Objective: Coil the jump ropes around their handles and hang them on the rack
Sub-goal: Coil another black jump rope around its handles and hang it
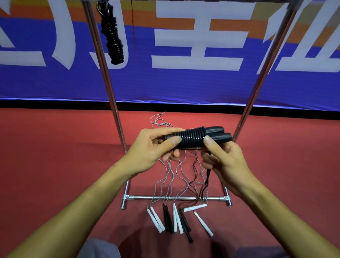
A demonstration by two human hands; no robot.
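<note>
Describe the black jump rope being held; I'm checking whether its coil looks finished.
The black jump rope lies roughly level in front of the rack. Two smooth, plastic-looking handles sit side by side, bound by tight black cord turns along their left part. The left hand grips the wrapped end; the right hand pinches near the bare ends, and a short tail hangs below it.

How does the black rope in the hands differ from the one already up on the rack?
The held rope bundle lies roughly level between the left hand and right hand; the hung rope bundle dangles upright from the rack's top bar. The held one has a loose end trailing below; the hung one shows none. Both are black, coiled around paired handles.
</note>
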